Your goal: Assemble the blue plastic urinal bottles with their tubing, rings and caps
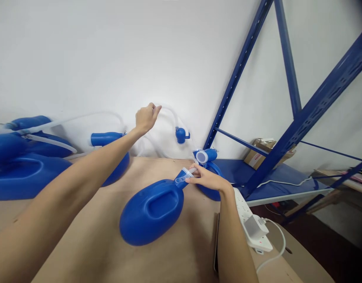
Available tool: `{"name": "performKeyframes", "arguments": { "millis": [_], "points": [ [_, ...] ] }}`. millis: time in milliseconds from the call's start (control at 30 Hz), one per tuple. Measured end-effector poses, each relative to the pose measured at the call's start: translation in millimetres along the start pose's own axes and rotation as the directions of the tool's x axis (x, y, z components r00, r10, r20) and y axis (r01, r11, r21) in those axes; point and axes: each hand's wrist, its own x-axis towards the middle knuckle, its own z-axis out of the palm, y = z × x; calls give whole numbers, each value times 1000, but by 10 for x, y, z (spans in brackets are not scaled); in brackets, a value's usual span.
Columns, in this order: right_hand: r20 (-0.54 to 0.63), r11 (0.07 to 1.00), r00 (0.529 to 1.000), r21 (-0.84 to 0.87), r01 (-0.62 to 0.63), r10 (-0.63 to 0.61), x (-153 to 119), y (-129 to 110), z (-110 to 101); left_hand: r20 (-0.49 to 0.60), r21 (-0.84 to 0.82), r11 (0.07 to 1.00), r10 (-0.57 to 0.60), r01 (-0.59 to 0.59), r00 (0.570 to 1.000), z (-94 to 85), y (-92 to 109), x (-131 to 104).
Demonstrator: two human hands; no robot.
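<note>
A blue plastic urinal bottle [157, 210] lies on the table, its neck pointing away to the right. At that neck, my right hand [206, 177] is closed on the white cap [185, 175], close to where a pale tube end sticks out. Raised up by the wall, my left hand [147, 118] is closed in a fist around a whitish translucent tube [168, 109]. From it the tube curves right and down to a small blue cup-shaped fitting [180, 135], which hangs in front of the wall.
More blue bottles with tubes lie at left [28, 175] and behind my left forearm; another bottle [210, 192] sits beyond my right hand. A white power strip [244, 208] with a charger is at right. A blue metal rack [287, 177] holds a cardboard box [257, 157].
</note>
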Motion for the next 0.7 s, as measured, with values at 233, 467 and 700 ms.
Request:
{"name": "performKeyframes", "arguments": {
  "millis": [233, 467, 700],
  "points": [
    [-44, 997, 996, -21, 75, -76, 113, 137, -7, -106, 54, 990, 136, -131, 985, -914, 160, -565],
    [-173, 920, 951, -344, 187, -258, 67, -109, 74, -344, 12, 993, 117, -120, 932, -1849, 76, -1264],
    [-242, 786, 873, -577, 222, -424, -93, -509, 204, -226, 49, 935, 352, -350, 908, -2336, 68, -1530]
  ]
}}
